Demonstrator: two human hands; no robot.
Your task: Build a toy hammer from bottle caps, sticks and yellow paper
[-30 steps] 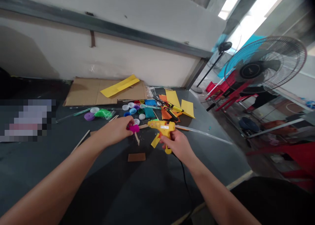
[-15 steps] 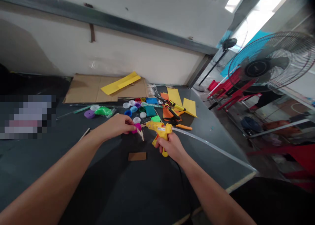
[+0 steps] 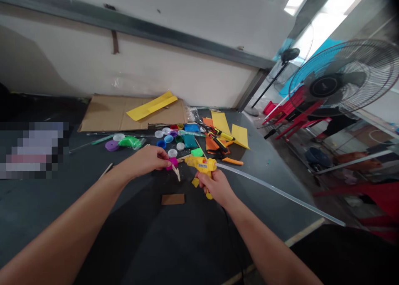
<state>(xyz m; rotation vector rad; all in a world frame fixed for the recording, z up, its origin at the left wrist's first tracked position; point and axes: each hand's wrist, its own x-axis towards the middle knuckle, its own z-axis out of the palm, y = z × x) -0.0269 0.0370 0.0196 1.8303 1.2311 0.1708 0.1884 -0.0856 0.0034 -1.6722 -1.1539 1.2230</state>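
Observation:
My left hand pinches a magenta bottle cap. A short pale wooden stick juts down from beside the cap; how they are joined I cannot tell. My right hand is wrapped round the grip of a yellow hot glue gun. Its dark nozzle points left, close to the magenta cap; whether they touch is unclear. A long translucent glue stick runs out of the gun's back and past the table edge. A small brown cardboard rectangle lies on the dark table below both hands.
Several bottle caps, a purple roll and a green packet lie behind my hands. Yellow-black pliers rest on orange and yellow paper. Cardboard lies by the wall. A fan stands right.
The glue gun has shifted slightly left, nearer the cap, and the far end of its glue stick now reaches further right. My left hand has barely moved and keeps the cap.

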